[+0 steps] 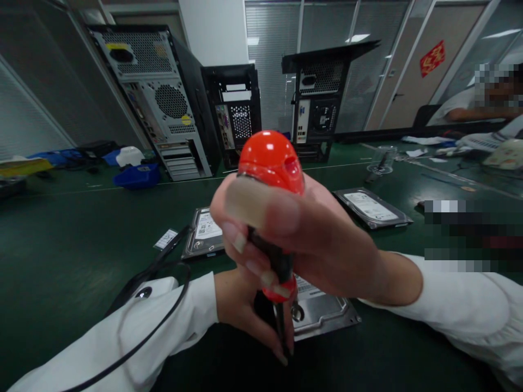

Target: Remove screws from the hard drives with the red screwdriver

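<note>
My right hand (310,234) is wrapped round a screwdriver (272,163) with a red and black handle, held upright close to the camera. Its shaft points down onto a silver hard drive (322,313) lying on the green table. My left hand (249,310) sits below, its fingers pinched round the screwdriver shaft near the tip and resting at the drive's left edge. Both arms wear white sleeves.
Two more hard drives lie on the green mat, one at left (204,234), one at right (371,207). Three computer cases (163,98) stand at the back. A black cable (155,272) crosses my left sleeve. Another person sits at far right (474,106).
</note>
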Tool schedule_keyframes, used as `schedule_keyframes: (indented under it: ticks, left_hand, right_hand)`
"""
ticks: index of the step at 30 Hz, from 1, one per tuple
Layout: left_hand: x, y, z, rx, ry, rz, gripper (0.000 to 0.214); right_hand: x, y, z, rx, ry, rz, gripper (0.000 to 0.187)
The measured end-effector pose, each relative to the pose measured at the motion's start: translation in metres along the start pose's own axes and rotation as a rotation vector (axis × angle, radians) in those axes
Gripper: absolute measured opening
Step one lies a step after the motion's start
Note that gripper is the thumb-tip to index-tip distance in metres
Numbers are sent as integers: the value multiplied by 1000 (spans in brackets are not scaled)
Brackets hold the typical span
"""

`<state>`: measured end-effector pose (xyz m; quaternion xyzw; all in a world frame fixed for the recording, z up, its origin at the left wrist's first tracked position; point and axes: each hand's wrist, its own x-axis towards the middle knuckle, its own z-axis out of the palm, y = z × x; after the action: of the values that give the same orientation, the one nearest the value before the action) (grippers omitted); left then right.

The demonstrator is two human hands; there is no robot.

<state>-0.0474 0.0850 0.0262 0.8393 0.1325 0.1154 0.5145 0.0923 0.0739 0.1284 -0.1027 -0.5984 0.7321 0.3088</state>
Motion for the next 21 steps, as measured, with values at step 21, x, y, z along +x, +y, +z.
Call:
schedule_keyframes:
  ticks: [21]
  left_hand:
    - [-6, -19, 5, 43, 106, -17, 25]
  right_hand:
    - [0, 1, 1, 129, -148, -112, 48]
